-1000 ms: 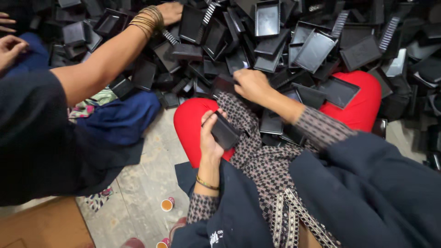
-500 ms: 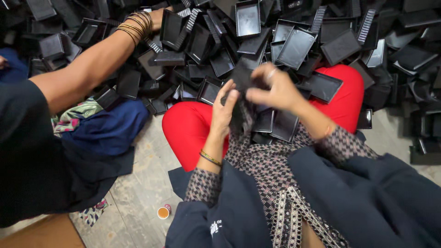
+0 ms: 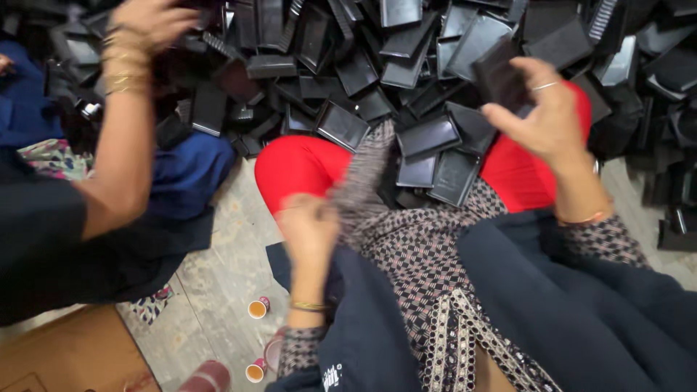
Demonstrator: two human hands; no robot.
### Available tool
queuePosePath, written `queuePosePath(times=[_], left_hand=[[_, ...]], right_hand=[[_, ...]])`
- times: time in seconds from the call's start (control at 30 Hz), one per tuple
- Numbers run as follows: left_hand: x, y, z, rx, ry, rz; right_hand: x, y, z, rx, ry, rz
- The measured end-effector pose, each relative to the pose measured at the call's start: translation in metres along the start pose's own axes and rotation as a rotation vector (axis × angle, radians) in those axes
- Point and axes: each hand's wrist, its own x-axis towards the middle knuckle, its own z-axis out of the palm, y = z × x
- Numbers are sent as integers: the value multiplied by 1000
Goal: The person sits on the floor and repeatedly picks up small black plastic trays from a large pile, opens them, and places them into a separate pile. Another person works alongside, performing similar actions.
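Observation:
My right hand is raised over my lap, shut on a flat black plastic tray. My left hand is low by my left knee and blurred; its fingers curl on the edge of my patterned cloth, which is pulled up in a strip. A big heap of black plastic trays lies in front of my red-clad legs. A few trays rest between my knees.
A co-worker's arm with gold bangles reaches from the left, hand in the heap. Blue cloth lies beside that person. Small paper cups stand on the wooden floor by my left side.
My hands have parted: the left dropped from the tray to the cloth at my knee, the right lifted the tray up and right. The co-worker's hand stays in the heap.

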Motion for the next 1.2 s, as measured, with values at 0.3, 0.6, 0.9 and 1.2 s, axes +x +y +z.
queuePosePath(times=[0.3,0.6,0.9,1.2], left_hand=[[-19,-126,-53,181,509,-218],[49,74,3,-1966,-79,-256],[39,118,35,-1773,-7,-250],[28,148,47,-1721,9,-63]], right_hand=[[-42,-34,-47,-210,14,-97],[-56,-156,55,689,-473,42],[-69,-138,53,609,-313,-101],[-71,-105,59,441,-221,-321]])
